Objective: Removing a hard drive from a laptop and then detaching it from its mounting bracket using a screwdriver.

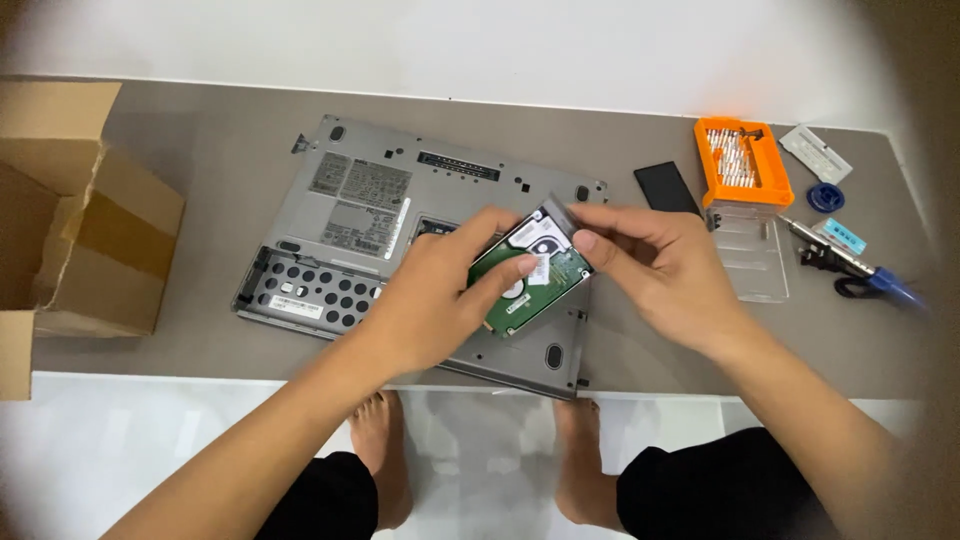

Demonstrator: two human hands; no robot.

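Left hand (425,300) grips a small rectangular hard drive w/ green circuit board (530,272) from its left side, fingers curled round the edge, thumb on top. Right hand (660,265) pinches the drive's upper right corner between thumb & forefinger, other fingers loosely bent. Drive is tilted, held just above the front right part of a grey upturned laptop (400,220) lying mid-table.

Labels: white/silver round-patterned sticker on the drive's top face; several grey rectangular stickers on the laptop's underside, toward its back left; one small white strip label in the open perforated bay at the laptop's front left corner.

Brown cardboard box (85,235), flaps open, sits at the table's left edge. Flat black rectangular piece (667,187) lies right of the laptop. Near the back right corner: orange plastic bit tray (742,160) holding rows of small metal bits, w/ its clear plastic lid (750,250) just in front. Further right, near the right edge: white oblong packet (815,153), blue round piece (826,197), pale blue strip (840,236), blue-handled screwdriver (850,265).

Grey-brown table (200,130) stands against a white wall; white tiled floor below, the person's bare feet under the front edge.
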